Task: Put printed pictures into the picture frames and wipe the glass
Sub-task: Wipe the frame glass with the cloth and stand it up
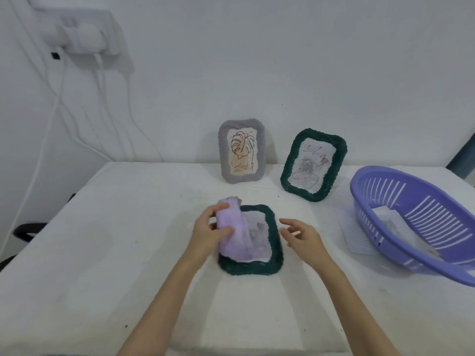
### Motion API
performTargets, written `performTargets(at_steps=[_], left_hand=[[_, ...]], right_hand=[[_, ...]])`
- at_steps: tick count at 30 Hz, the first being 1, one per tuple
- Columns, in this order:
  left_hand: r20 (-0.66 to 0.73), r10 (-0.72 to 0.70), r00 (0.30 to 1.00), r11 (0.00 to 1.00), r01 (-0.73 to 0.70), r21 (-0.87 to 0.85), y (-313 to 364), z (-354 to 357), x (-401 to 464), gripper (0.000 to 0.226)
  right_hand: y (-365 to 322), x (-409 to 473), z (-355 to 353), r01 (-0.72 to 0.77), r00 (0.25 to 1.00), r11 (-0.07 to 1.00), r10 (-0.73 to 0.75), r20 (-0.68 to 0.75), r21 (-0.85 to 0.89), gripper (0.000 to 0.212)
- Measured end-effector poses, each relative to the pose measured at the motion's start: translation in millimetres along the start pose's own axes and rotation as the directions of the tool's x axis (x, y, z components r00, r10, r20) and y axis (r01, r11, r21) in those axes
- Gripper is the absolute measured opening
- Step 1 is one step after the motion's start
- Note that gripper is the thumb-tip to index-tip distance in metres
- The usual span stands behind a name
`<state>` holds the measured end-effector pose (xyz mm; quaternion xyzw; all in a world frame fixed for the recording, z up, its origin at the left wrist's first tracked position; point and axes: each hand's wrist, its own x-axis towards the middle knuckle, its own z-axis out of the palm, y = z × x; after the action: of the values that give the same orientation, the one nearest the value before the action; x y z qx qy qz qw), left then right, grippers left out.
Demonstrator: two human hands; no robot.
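A dark green woven picture frame (273,242) lies flat on the white table (102,240) in front of me, with a printed picture under its glass. My left hand (209,231) grips a lilac cloth (231,232) that drapes over the frame's left half and glass. My right hand (299,235) hovers just right of the frame, fingers spread, holding nothing. Two filled frames stand against the wall: a grey one (241,151) with a leaf drawing and a second green one (313,164) with a flower drawing.
A purple slatted plastic basket (421,222) sits tilted at the right with white paper inside and a white sheet beneath it. White cables hang from a wall socket (84,39) at upper left. A dark chair part (25,231) shows past the table's left edge.
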<state>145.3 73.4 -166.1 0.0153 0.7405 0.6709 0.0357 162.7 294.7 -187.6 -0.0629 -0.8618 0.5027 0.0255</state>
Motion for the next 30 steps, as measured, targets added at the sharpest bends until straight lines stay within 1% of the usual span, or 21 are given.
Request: performTargets(at_steps=[1, 3, 5, 6, 7, 8, 9, 10, 12, 13, 14, 15, 17, 18, 19, 20, 23, 25, 27, 28, 30], left_hand=[[-0.064, -0.001, 0.998, 0.999, 0.004, 0.050, -2, -24, 4, 0.048], [-0.190, 0.002, 0.982, 0.977, 0.039, 0.211, -11, -69, 9, 0.045], [-0.234, -0.026, 0.972, 0.895, 0.127, 0.427, -26, -93, 9, 0.044], [-0.246, -0.070, 0.967, 0.812, 0.199, 0.549, -33, -97, 7, 0.046], [-0.261, -0.109, 0.959, 0.702, 0.261, 0.663, -40, -98, 5, 0.047], [-0.272, -0.124, 0.954, 0.596, 0.291, 0.748, -43, -97, 2, 0.047], [-0.275, -0.108, 0.955, 0.523, 0.290, 0.801, -45, -97, 1, 0.047], [-0.270, -0.057, 0.961, 0.477, 0.264, 0.838, -43, -94, 1, 0.046], [-0.218, 0.095, 0.971, 0.415, 0.160, 0.896, -34, -83, 4, 0.044], [-0.177, 0.157, 0.972, 0.403, 0.101, 0.910, -30, -72, 7, 0.044], [-0.127, 0.181, 0.975, 0.397, 0.046, 0.917, -26, -58, 10, 0.047], [-0.070, 0.160, 0.985, 0.388, 0.002, 0.922, -24, -43, 11, 0.053], [0.036, 0.034, 0.999, 0.343, -0.046, 0.938, -25, -17, 13, 0.064], [0.081, -0.020, 0.997, 0.329, -0.070, 0.942, -28, -8, 14, 0.065], [0.108, -0.052, 0.993, 0.350, -0.083, 0.933, -31, -2, 16, 0.064], [0.116, -0.064, 0.991, 0.406, -0.081, 0.910, -35, 1, 19, 0.061], [0.065, -0.034, 0.997, 0.681, -0.024, 0.732, -45, 7, 23, 0.054], [-0.010, 0.033, 0.999, 0.817, -0.021, 0.576, -42, 11, 21, 0.048], [-0.095, 0.057, 0.994, 0.923, -0.016, 0.385, -32, 15, 14, 0.048], [-0.107, 0.036, 0.994, 0.968, -0.008, 0.252, -26, 16, 11, 0.049], [-0.058, -0.009, 0.998, 1.000, 0.007, -0.027, -12, 16, 6, 0.050]], right_hand=[[2, 2, 2, -0.005, 1.000, 0.996, 0.004, -0.004, -0.085, 0.030], [4, 4, 9, 0.012, 1.000, 0.989, -0.012, 0.005, -0.147, 0.033], [3, 4, 15, 0.051, 0.999, 0.978, -0.050, 0.010, -0.203, 0.036], [2, 4, 18, 0.069, 0.998, 0.970, -0.068, 0.013, -0.231, 0.038], [1, 5, 20, 0.083, 0.997, 0.964, -0.083, 0.011, -0.252, 0.040], [1, 5, 22, 0.090, 0.996, 0.959, -0.092, 0.007, -0.267, 0.040], [2, 5, 23, 0.094, 0.995, 0.957, -0.098, 0.001, -0.274, 0.040], [2, 5, 24, 0.094, 0.995, 0.957, -0.099, -0.004, -0.274, 0.041], [5, 5, 25, 0.094, 0.994, 0.954, -0.106, -0.027, -0.284, 0.045], [6, 4, 26, 0.098, 0.992, 0.946, -0.117, -0.045, -0.309, 0.048], [7, 3, 27, 0.102, 0.989, 0.935, -0.131, -0.063, -0.340, 0.050], [8, 2, 28, 0.107, 0.987, 0.925, -0.144, -0.075, -0.365, 0.051], [9, 0, 30, 0.118, 0.984, 0.919, -0.159, -0.078, -0.376, 0.051], [10, -1, 32, 0.119, 0.984, 0.924, -0.158, -0.080, -0.364, 0.052], [11, -1, 33, 0.112, 0.985, 0.934, -0.149, -0.085, -0.338, 0.052], [11, -1, 34, 0.105, 0.986, 0.949, -0.139, -0.094, -0.297, 0.052], [13, -3, 37, 0.079, 0.987, 0.991, -0.092, -0.128, -0.108, 0.055], [13, -7, 38, 0.081, 0.982, 0.997, -0.077, -0.173, 0.014, 0.057], [10, -10, 36, 0.121, 0.967, 0.985, -0.089, -0.237, 0.125, 0.058], [8, -10, 34, 0.149, 0.960, 0.973, -0.099, -0.263, 0.175, 0.059], [2, -9, 28, 0.177, 0.956, 0.948, -0.102, -0.276, 0.266, 0.067]])
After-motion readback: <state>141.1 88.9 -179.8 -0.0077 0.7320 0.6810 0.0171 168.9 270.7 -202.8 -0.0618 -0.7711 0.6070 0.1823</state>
